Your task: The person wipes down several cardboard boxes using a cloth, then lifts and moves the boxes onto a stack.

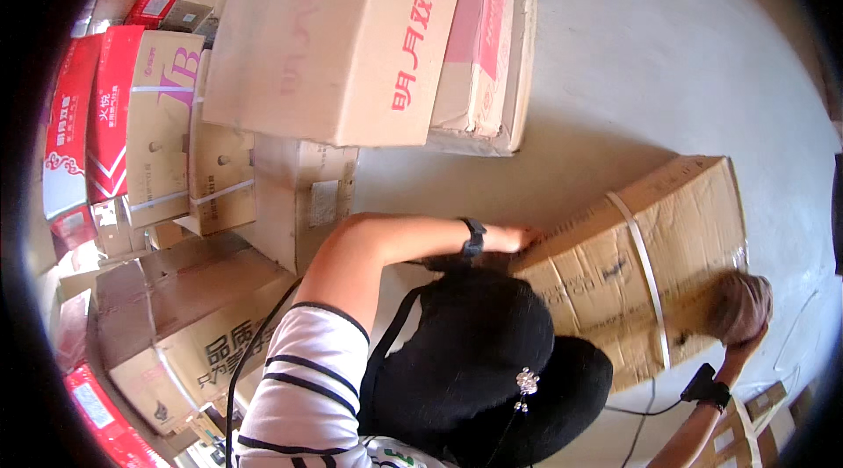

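A large brown cardboard box (584,284) with a white strap around it lies at a slant in front of me, on the right. Against its far left edge is my left hand (518,238), bare, its fingertips partly hidden by the box. My right hand (739,308) grips the opposite right end; it looks covered by a greyish-brown glove or cloth, and its fingers are blurred. Dark bands sit on both wrists. Between my arms, a black rounded cloth shape (465,354) with a silver ornament covers the box's near left corner.
Big cartons (369,46) stand ahead, left of centre. Along the left side, more brown and red boxes (114,117) are stacked. A strapped carton (198,336) lies at lower left. Thin cables (645,406) run over the grey floor (615,55) near a small carton (746,424).
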Tool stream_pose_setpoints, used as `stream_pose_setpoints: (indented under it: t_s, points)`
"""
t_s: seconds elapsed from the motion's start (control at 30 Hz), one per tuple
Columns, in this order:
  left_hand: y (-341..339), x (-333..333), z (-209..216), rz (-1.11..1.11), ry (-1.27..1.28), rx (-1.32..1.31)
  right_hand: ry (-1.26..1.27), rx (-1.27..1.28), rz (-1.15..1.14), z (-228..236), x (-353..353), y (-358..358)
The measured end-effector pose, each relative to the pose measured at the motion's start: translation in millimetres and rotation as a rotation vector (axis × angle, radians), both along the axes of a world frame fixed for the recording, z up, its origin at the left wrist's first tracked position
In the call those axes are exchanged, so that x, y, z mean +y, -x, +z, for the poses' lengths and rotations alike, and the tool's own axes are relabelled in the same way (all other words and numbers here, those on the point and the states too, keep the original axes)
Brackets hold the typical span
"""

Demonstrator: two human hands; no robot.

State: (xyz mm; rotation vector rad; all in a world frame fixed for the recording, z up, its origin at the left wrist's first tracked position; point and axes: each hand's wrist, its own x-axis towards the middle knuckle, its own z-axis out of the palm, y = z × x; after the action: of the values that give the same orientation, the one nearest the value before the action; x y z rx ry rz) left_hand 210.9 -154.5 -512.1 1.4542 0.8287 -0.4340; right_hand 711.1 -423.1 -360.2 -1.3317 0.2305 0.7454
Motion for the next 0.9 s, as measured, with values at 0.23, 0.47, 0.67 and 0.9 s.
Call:
stream_pose_setpoints:
  t_s: [0.23,0.47,0.67,0.9]
  points:
    - [89,39,209,-0.478,-0.43,0.35,0.511,-0.216,0.437,187,16,54]
    - [101,35,515,-0.31,-0.602,0.177,0.429,-0.184,0.928,404,100,201]
    - [35,-3,679,-0.273,-0.505,-0.428,0.156,-0.325,1.674,539,139,310]
    - [44,-70,726,-0.202,0.144,-0.183,0.185,-0.317,1.926,604,135,356]
